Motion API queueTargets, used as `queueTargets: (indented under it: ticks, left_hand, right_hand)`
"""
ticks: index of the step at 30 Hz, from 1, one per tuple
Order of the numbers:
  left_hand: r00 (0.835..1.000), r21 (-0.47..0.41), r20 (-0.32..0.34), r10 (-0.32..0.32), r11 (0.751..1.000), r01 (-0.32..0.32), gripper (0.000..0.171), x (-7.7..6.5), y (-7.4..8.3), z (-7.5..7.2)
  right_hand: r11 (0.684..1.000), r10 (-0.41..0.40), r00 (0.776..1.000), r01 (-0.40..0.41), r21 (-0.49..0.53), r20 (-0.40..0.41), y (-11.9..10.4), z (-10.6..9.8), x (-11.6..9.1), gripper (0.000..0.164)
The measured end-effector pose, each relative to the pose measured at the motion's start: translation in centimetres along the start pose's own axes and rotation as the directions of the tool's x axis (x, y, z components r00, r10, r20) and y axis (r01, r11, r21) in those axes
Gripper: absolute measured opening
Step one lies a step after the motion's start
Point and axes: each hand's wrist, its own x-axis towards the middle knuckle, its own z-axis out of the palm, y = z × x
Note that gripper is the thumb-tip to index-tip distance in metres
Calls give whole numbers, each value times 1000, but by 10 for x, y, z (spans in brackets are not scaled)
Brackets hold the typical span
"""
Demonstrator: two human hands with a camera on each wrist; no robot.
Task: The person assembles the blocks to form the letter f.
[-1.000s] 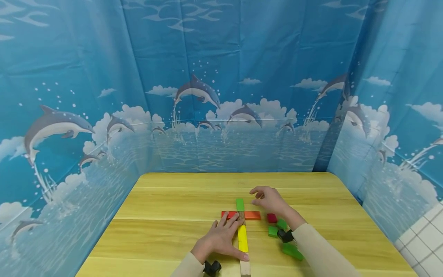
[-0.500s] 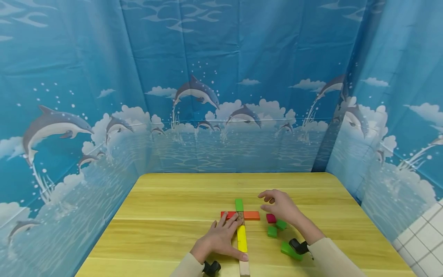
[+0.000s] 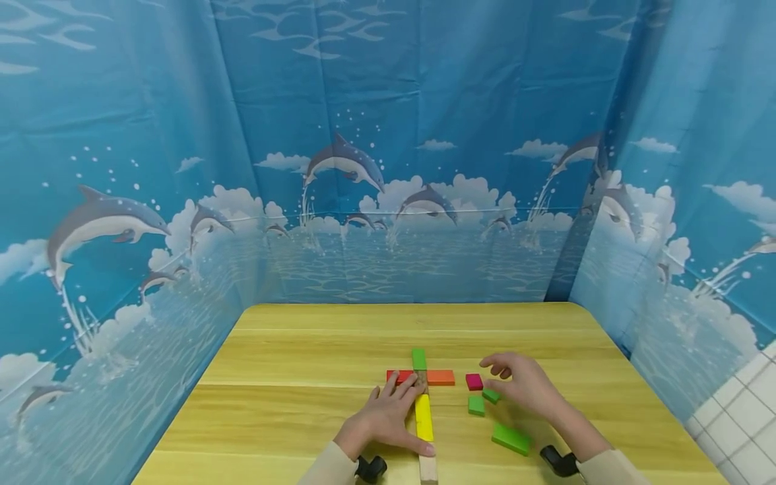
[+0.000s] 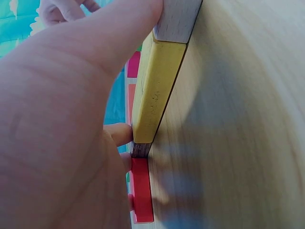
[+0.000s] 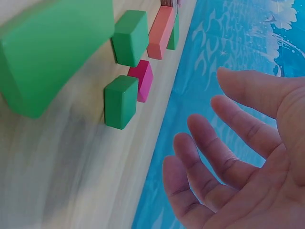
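With its fingers spread, my left hand (image 3: 388, 414) rests on a cross of flat blocks on the table. Its thumb touches the pale wooden block (image 3: 428, 471) at the near end; its fingertips lie by the red block (image 3: 394, 374) and the brown block (image 3: 424, 378). Between them runs a yellow block (image 3: 424, 419). An orange block (image 3: 440, 378) forms the right arm, and a green block (image 3: 419, 358) the far end. My right hand (image 3: 526, 385) holds nothing, its fingers loosely bent above a small green block (image 3: 492, 396) and a magenta block (image 3: 474, 382).
Another small green block (image 3: 475, 405) and a longer green block (image 3: 510, 439) lie right of the cross. The wooden table (image 3: 291, 377) meets a blue dolphin curtain (image 3: 388, 263) behind and at the sides. A black camera mount sits on each wrist.
My right hand has moved right and toward me, from beside the cross's far end to near the loose blocks. The left hand and the cross stay put.
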Motion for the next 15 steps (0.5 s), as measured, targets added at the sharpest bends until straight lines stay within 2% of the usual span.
queueTargets:
  ticks: [7, 15]
  left_hand:
    - [1000, -18, -9, 3, 1000, -3, 110, -1, -2, 0]
    - [1000, -15, -5, -9, 1000, 9, 110, 1, -5, 3]
  right_hand:
    - [999, 23, 999, -24, 28, 30, 3, 3, -8, 29]
    - [996, 39, 992, -48, 71, 117, 13, 7, -23, 29]
